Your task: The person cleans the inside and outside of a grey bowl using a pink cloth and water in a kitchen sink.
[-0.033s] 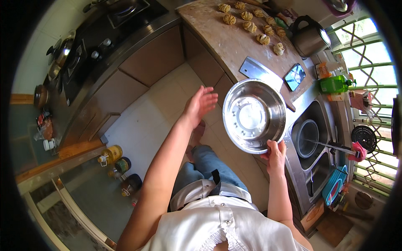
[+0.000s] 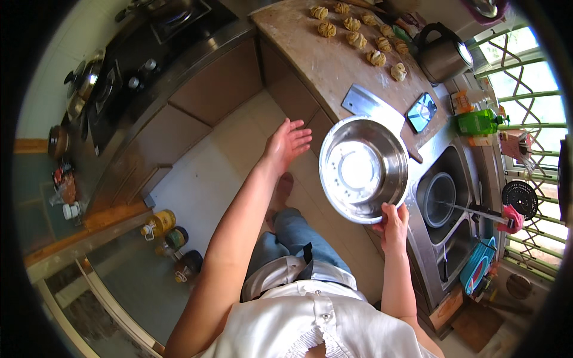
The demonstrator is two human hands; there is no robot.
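Observation:
A shiny steel bowl (image 2: 391, 149) is tilted toward me, and its inside shows a few drops or spots. My right hand (image 2: 393, 225) grips its near rim, thumb on the inner side. To the left of the bowl, my left hand (image 2: 288, 143) hangs in the air over the floor, fingers stretched out, holding nothing. Behind the bowl a cleaver (image 2: 370, 106) lies on the counter, partly hidden by the rim. A phone (image 2: 421, 112) rests beside the cleaver.
Several coiled dough nests (image 2: 356, 40) sit on the floury counter (image 2: 298, 36) near a kettle (image 2: 443, 53). The double sink (image 2: 444, 238) at right holds a grey basin (image 2: 439, 200) under the tap. A green bottle (image 2: 477, 122) stands behind. Oil bottles (image 2: 159, 222) stand on the floor left.
Almost nothing differs. The bowl has shifted very slightly toward me in the picture, along with the whole view; the grip is the same.

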